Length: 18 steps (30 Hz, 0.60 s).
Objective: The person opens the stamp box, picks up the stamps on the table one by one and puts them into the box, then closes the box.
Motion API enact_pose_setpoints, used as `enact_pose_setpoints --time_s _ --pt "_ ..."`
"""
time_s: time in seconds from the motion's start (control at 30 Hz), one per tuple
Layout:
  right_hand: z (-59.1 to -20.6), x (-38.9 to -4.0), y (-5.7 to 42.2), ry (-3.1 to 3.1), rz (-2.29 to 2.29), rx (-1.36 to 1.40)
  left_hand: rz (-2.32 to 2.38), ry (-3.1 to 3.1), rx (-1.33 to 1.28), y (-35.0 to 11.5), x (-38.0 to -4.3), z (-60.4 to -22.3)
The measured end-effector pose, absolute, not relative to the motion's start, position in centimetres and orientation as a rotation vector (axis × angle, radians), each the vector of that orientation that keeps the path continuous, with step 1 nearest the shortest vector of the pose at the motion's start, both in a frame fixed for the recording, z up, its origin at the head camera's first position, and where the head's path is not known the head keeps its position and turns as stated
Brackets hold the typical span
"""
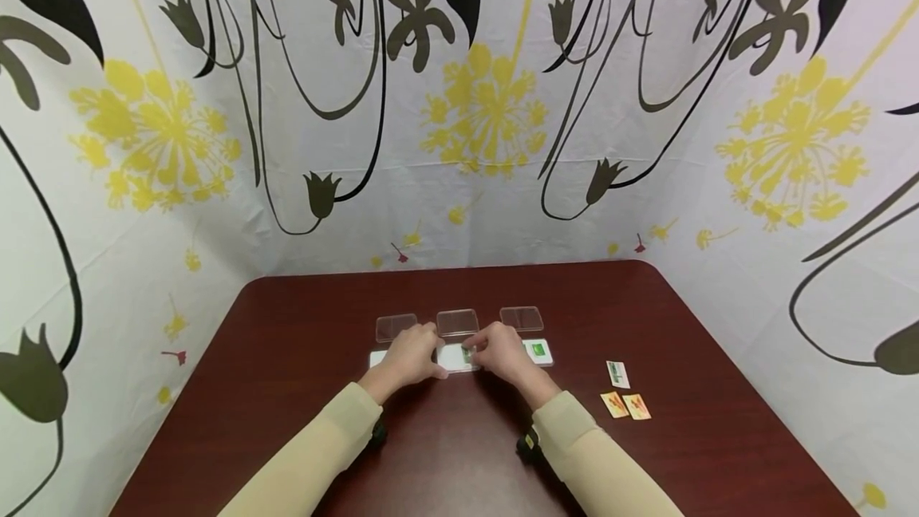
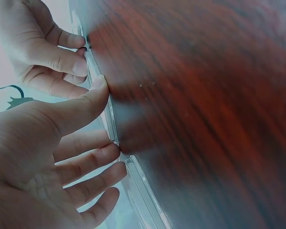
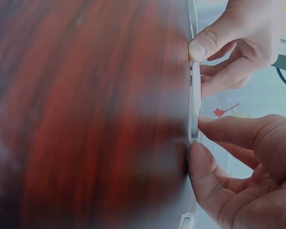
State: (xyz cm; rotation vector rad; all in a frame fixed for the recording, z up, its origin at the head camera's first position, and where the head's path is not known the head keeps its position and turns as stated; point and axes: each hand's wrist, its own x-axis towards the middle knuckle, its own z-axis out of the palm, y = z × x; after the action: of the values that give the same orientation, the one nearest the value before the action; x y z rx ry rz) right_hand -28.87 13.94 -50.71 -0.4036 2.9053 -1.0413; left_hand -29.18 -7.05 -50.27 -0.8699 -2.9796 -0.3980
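Three flat white cases lie in a row on the table, partly under the hands. My left hand (image 1: 411, 356) holds the middle white case (image 1: 452, 358) at its left side, thumb at the front edge and fingers reaching over behind it. At that case's right end, my right hand (image 1: 504, 353) has thumb and index finger at a small green-and-white card (image 1: 467, 354). The right wrist view shows the index fingertip touching the case's top, but the card is hidden there. Beyond the right hand, the right white case (image 1: 546, 354) bears a green card (image 1: 538, 349).
Behind the cases lie three clear lids: left (image 1: 396, 327), middle (image 1: 457, 322), right (image 1: 522, 318). At the right of the dark red table (image 1: 445, 469) are a green-and-white card (image 1: 617, 374) and two yellow-orange cards (image 1: 614, 404). Patterned cloth (image 1: 402, 214) surrounds the table's far side.
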Motion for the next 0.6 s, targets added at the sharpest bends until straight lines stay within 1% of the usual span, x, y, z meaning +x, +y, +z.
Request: enact_pose_setpoints --time_s 0.6 --pt "-50.51 -28.88 14.01 2.916 -1.017 -0.451 -0.390 -2.954 -0.889 -7.20 -29.18 -50.37"
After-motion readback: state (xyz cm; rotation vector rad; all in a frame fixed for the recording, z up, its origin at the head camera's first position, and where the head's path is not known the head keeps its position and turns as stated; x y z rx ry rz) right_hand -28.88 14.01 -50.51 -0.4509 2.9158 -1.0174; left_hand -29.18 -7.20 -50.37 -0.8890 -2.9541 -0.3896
